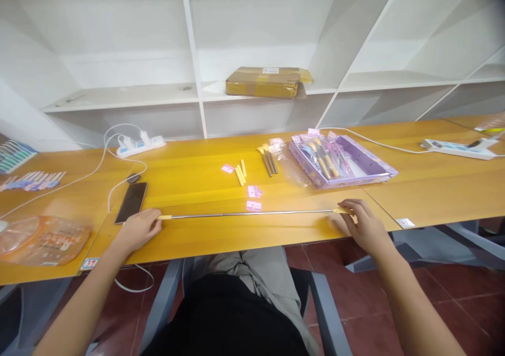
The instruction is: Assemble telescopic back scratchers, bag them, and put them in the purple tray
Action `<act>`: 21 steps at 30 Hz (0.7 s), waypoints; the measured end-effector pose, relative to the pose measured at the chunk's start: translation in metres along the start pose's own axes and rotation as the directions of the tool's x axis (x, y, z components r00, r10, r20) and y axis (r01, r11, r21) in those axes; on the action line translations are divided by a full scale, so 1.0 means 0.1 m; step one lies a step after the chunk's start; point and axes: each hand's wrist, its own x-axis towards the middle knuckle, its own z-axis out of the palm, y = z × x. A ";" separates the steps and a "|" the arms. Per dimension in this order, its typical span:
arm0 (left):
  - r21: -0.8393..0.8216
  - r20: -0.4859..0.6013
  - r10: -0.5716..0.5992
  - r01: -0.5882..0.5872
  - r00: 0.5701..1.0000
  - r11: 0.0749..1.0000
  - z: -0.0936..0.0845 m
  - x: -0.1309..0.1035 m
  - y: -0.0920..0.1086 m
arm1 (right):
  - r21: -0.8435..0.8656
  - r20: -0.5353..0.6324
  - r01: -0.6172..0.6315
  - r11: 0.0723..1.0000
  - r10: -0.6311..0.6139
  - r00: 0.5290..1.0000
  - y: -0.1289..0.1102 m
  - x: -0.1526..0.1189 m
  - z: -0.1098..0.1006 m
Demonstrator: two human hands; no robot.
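A long thin metal rod [252, 213] stretches level between my hands, just above the table's front part. My left hand [140, 229] is closed round the yellow end at the left. At the right, my right hand [363, 223] pinches the rod's yellow head, whose shape is partly hidden by the fingers. Behind the rod lie pink cards [253, 206], several short yellow sticks [240, 175] and several dark-handled pieces with yellow heads [267, 160]. A purple tray [373, 169] farther right holds packaged items with yellow and pink parts.
A phone [131, 202] lies beside my left hand, with white cables and a power strip [141, 146] behind. An orange plastic bag [43, 240] is at the left. A cardboard box [264, 82] sits on the shelf. Another power strip [457, 148] is at the right.
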 end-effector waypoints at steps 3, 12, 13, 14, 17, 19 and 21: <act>0.051 -0.048 0.008 -0.006 0.999 0.999 0.05 -0.01 -0.02 | 0.045 -0.025 0.026 0.999 -0.025 0.999 -0.06 0.01 -0.02; 0.065 -0.063 0.004 0.000 0.998 0.998 0.13 0.18 0.22 | -0.022 -0.048 0.063 0.998 -0.064 0.997 -0.15 0.19 0.07; 0.054 -0.040 -0.002 0.004 0.999 0.999 0.13 0.24 0.31 | -0.012 -0.048 0.085 0.996 -0.086 0.995 -0.22 0.24 0.12; 0.040 -0.017 -0.013 0.014 1.000 0.999 0.12 0.31 0.42 | 0.002 -0.046 0.111 0.994 -0.111 0.993 -0.32 0.30 0.18; 0.000 0.044 -0.062 0.063 0.997 0.998 0.11 0.59 0.89 | 0.073 -0.054 0.192 0.979 -0.188 0.981 -0.85 0.55 0.45; -0.031 0.078 -0.065 0.068 0.995 0.997 0.10 0.79 1.24 | 0.128 -0.047 0.251 0.960 -0.247 0.968 -1.31 0.71 0.65; -0.043 0.122 -0.058 0.063 0.991 0.997 0.09 0.94 1.52 | 0.141 -0.022 0.317 0.938 -0.317 0.948 -1.74 0.85 0.82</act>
